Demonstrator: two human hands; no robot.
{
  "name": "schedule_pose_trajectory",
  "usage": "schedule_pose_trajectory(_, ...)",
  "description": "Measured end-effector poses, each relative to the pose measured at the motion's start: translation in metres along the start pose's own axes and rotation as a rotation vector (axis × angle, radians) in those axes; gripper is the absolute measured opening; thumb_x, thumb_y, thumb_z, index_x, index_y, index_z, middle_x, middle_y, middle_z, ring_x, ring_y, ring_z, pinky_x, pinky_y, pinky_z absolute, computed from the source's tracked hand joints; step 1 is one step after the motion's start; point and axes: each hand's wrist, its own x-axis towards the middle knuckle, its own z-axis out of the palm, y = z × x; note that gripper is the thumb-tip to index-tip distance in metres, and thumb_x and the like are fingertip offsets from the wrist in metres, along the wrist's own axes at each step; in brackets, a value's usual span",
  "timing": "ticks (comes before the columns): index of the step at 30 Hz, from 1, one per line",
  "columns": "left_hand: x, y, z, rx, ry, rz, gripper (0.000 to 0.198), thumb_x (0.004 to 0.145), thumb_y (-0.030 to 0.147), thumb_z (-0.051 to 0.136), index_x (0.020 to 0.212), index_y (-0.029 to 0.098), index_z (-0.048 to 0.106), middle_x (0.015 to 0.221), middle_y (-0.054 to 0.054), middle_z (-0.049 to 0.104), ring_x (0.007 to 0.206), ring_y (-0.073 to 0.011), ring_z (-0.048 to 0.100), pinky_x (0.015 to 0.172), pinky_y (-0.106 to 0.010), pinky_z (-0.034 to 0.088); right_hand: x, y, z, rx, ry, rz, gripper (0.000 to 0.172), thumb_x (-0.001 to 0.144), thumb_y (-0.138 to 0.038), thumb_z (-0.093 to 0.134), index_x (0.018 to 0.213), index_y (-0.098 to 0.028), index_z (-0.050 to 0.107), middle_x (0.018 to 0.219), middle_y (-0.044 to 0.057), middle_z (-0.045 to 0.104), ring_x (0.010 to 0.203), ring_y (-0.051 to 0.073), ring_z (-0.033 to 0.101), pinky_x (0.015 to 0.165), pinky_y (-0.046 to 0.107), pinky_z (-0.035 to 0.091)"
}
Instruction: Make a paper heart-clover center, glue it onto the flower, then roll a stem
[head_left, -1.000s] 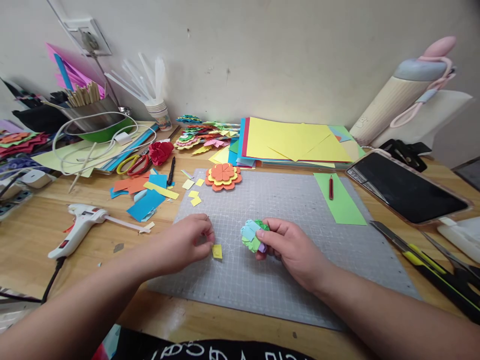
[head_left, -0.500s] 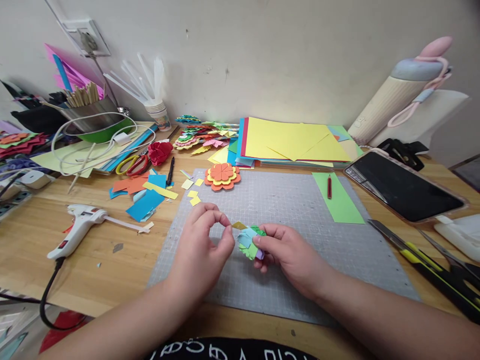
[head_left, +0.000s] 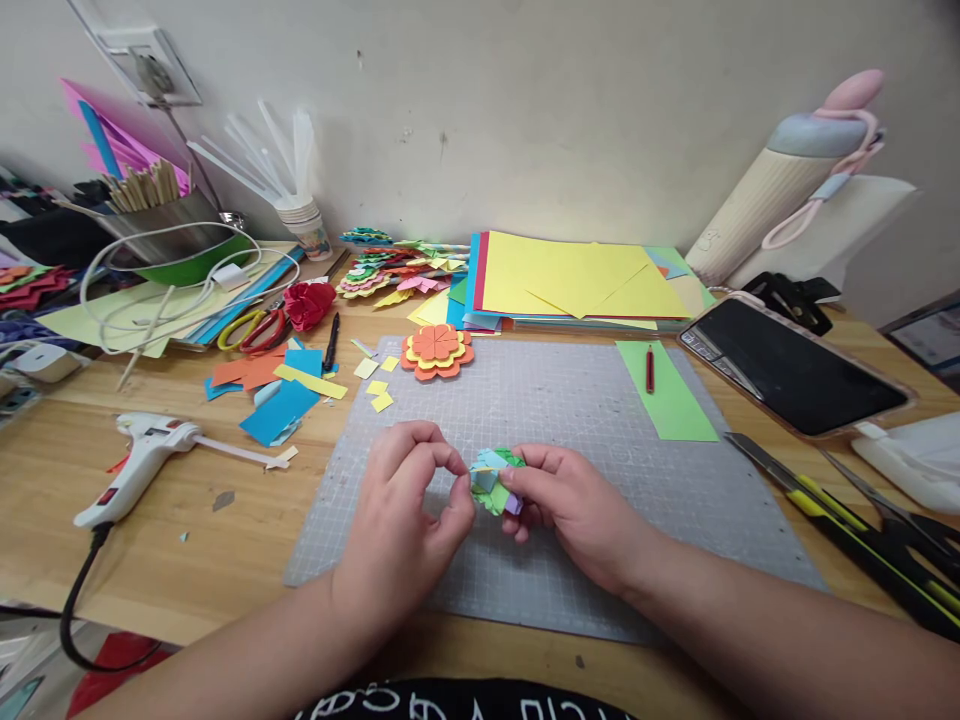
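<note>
Between the thumb and fingers of my right hand (head_left: 574,505) is a small layered paper flower (head_left: 491,495) in green, light blue and purple, held above the mat. My left hand (head_left: 412,500) is closed in a pinch at the flower's left side. A thin yellow paper piece (head_left: 484,470) sticks out from its fingertips and lies against the light blue part; whether it is stuck there I cannot tell. Beyond my hands, an orange and yellow paper flower (head_left: 437,351) rests on the grey cutting mat (head_left: 570,400), with several yellow paper squares (head_left: 381,389) to its left.
At left lie a white glue gun (head_left: 139,460), coloured paper scraps (head_left: 281,410) and scissors (head_left: 262,330). Paper sheets (head_left: 577,280) are stacked by the wall. On the right are a green strip (head_left: 675,410) with a pencil (head_left: 650,370), a phone (head_left: 799,365) and a utility knife (head_left: 840,530).
My left hand has brought the yellow paper piece down and right, from above the flower onto its light blue part. My right hand keeps its hold. The view has shifted slightly.
</note>
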Motion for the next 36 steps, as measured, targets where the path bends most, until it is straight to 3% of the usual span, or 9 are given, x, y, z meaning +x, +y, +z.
schedule_pose_trajectory(13,-0.002,0.001,0.000,-0.052,-0.110,-0.077,0.014,0.080,0.007,0.055,0.084,0.020,0.051,0.097,-0.005,0.051,0.095,-0.0202,0.053,0.083,-0.037,0.045,-0.001,-0.002,0.001,0.028,-0.011,-0.009,0.020,0.075,-0.035,0.066,0.071,-0.016,0.060,0.063,-0.001,0.060,0.053,0.010,0.055,0.049,0.022,0.043)
schedule_pose_trajectory(23,-0.004,0.000,-0.001,-0.106,-0.169,-0.040,0.017,0.079,0.005,0.054,0.084,0.021,0.050,0.094,-0.004,0.051,0.093,-0.0193,0.051,0.081,-0.035,0.043,0.000,-0.002,0.001,0.023,-0.013,-0.010,0.019,0.075,-0.034,0.065,0.071,-0.016,0.060,0.063,-0.001,0.060,0.053,0.010,0.055,0.049,0.022,0.043)
schedule_pose_trajectory(27,-0.001,0.002,-0.003,-0.233,-0.222,-0.118,0.010,0.082,0.010,0.054,0.082,0.021,0.052,0.093,-0.004,0.052,0.092,-0.0192,0.051,0.081,-0.035,0.043,-0.001,-0.004,0.001,-0.029,-0.010,-0.032,0.020,0.075,-0.034,0.065,0.068,-0.017,0.058,0.062,-0.001,0.059,0.054,0.010,0.054,0.052,0.023,0.044)
schedule_pose_trajectory(32,0.005,-0.001,-0.002,-0.412,-0.180,-0.307,0.008,0.085,0.020,0.056,0.078,0.022,0.052,0.084,-0.002,0.052,0.082,-0.0180,0.050,0.074,-0.033,0.042,-0.003,-0.005,0.001,-0.133,-0.002,-0.108,0.021,0.078,-0.036,0.061,0.069,-0.017,0.058,0.061,-0.002,0.057,0.055,0.011,0.053,0.054,0.025,0.045)
schedule_pose_trajectory(36,0.006,-0.006,0.000,-0.468,-0.189,-0.361,0.007,0.081,0.023,0.061,0.081,0.022,0.055,0.085,-0.001,0.054,0.080,-0.0177,0.049,0.071,-0.033,0.041,-0.004,-0.005,0.000,-0.206,0.001,-0.172,0.022,0.081,-0.035,0.061,0.067,-0.018,0.057,0.061,-0.002,0.055,0.057,0.011,0.053,0.056,0.026,0.045)
